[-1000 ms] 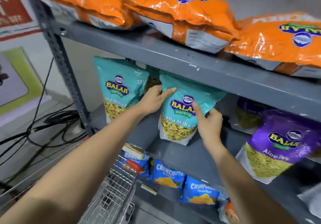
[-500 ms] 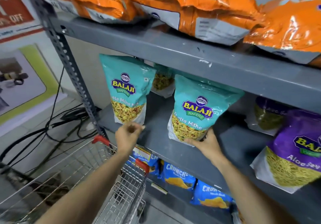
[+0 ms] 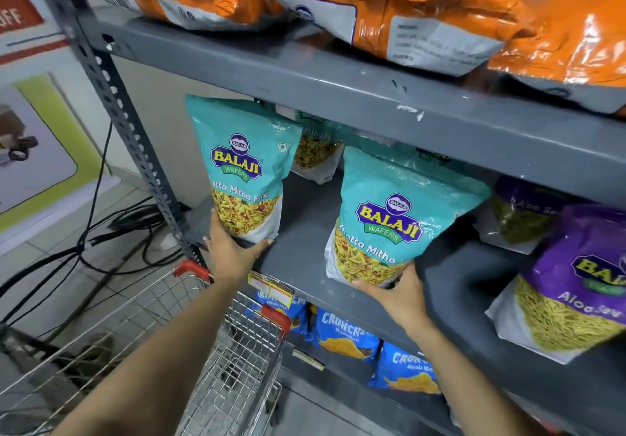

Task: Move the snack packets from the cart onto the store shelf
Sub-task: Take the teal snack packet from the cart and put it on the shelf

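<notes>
Head view: two teal packets [image 3: 399,219] stood on our shelf [image 3: 305,259]; left hand [image 3: 230,252] and right hand [image 3: 399,295] each cupped one base; cart [image 3: 233,351] looked empty.

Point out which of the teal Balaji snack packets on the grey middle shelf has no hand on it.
The small-looking teal packet at the back, half hidden between the two front ones. The left hand cups the left front packet; the right hand supports the right front packet.

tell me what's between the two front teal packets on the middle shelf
Bare grey shelf in the head view; a third teal packet stands further back.
</notes>
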Action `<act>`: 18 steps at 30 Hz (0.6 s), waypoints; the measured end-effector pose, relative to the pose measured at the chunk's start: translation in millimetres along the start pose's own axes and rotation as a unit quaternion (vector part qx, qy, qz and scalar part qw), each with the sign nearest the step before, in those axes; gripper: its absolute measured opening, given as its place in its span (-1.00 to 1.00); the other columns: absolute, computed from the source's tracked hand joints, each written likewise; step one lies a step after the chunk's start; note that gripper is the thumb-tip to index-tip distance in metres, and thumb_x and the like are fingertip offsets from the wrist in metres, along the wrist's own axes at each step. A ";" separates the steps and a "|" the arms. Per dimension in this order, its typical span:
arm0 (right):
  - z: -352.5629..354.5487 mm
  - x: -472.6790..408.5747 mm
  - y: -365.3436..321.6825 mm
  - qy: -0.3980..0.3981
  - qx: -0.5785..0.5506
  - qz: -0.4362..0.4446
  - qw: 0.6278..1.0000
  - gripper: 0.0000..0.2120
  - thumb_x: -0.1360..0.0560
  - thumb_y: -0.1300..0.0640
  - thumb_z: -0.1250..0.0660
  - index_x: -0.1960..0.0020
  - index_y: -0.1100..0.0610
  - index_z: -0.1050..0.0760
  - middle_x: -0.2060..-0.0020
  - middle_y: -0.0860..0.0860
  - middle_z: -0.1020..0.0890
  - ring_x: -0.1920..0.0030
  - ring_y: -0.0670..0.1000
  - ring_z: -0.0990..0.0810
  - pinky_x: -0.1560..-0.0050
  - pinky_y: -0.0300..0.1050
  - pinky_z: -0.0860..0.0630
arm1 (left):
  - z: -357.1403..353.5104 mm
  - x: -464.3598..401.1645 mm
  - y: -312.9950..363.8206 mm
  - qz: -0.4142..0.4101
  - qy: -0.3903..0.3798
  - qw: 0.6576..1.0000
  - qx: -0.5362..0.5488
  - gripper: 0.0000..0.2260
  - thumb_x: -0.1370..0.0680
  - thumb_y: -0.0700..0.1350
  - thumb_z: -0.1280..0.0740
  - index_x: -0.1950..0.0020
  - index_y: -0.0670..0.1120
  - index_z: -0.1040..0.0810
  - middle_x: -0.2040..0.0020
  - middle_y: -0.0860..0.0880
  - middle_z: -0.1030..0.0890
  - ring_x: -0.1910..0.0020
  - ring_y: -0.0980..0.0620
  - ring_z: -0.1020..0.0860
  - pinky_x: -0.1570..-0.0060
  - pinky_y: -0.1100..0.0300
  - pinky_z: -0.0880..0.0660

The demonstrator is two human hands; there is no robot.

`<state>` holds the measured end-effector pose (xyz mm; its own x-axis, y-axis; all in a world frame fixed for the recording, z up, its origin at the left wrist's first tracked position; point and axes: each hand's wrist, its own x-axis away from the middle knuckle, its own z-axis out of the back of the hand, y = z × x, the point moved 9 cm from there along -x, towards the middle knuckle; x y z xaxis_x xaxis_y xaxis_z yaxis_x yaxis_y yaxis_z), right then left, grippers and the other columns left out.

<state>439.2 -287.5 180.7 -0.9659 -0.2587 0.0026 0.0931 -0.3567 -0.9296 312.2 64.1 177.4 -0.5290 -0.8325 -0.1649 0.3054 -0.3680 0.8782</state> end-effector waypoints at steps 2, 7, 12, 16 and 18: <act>0.2 2.7 1.6 0.005 0.001 -0.001 1.000 -0.13 -0.05 0.00 -0.71 -0.24 -0.12 -0.33 -0.04 -0.35 -0.55 -0.02 -0.42 -0.53 0.02 -0.42 -0.44 | 0.7 2.6 2.4 0.000 0.003 1.000 0.027 0.11 -0.14 0.12 -0.64 -0.53 -0.02 -0.10 -0.49 -0.07 -0.34 -0.47 -0.12 -0.31 -0.47 -0.13 -0.24; -0.6 4.6 0.7 0.003 -0.001 -0.001 1.000 -0.12 -0.07 0.00 -0.71 -0.25 -0.12 -0.32 -0.06 -0.33 -0.55 -0.07 -0.35 -0.52 0.01 -0.41 -0.44 | 2.2 5.4 5.9 -0.009 -0.003 0.999 0.040 0.11 -0.15 0.07 -0.65 -0.53 -0.02 -0.08 -0.50 -0.05 -0.32 -0.48 -0.10 -0.30 -0.45 -0.09 -0.28; -0.5 6.3 -1.6 0.003 -0.006 -0.004 1.000 -0.14 -0.09 0.03 -0.70 -0.25 -0.11 -0.31 -0.04 -0.33 -0.55 -0.06 -0.33 -0.52 0.02 -0.41 -0.44 | 1.5 6.2 5.2 0.005 -0.015 0.999 0.039 0.12 -0.15 0.07 -0.65 -0.54 0.00 -0.06 -0.51 -0.04 -0.31 -0.49 -0.08 -0.29 -0.45 -0.04 -0.27; -1.0 7.3 -2.6 0.000 -0.010 -0.004 1.000 -0.12 -0.10 0.01 -0.70 -0.28 -0.09 -0.30 -0.05 -0.32 -0.55 -0.07 -0.31 -0.53 -0.03 -0.35 -0.47 | 3.5 7.5 5.1 0.009 -0.010 0.999 0.039 0.11 -0.15 0.07 -0.65 -0.54 0.00 -0.07 -0.50 -0.04 -0.32 -0.48 -0.08 -0.31 -0.43 -0.02 -0.29; -1.9 5.8 -3.0 0.000 -0.013 -0.002 1.000 -0.11 -0.10 0.01 -0.70 -0.31 -0.07 -0.30 -0.06 -0.31 -0.54 -0.08 -0.30 -0.53 -0.04 -0.33 -0.48 | 4.6 8.8 4.0 0.015 -0.006 0.999 0.038 0.10 -0.16 0.06 -0.65 -0.54 -0.01 -0.07 -0.50 -0.03 -0.32 -0.48 -0.07 -0.31 -0.44 -0.01 -0.28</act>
<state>432.9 -286.2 182.7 -0.9665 -0.2566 0.0067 0.0821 -0.3340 -0.9390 305.2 57.2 181.6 -0.5292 -0.8380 -0.1327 0.2610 -0.3096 0.9143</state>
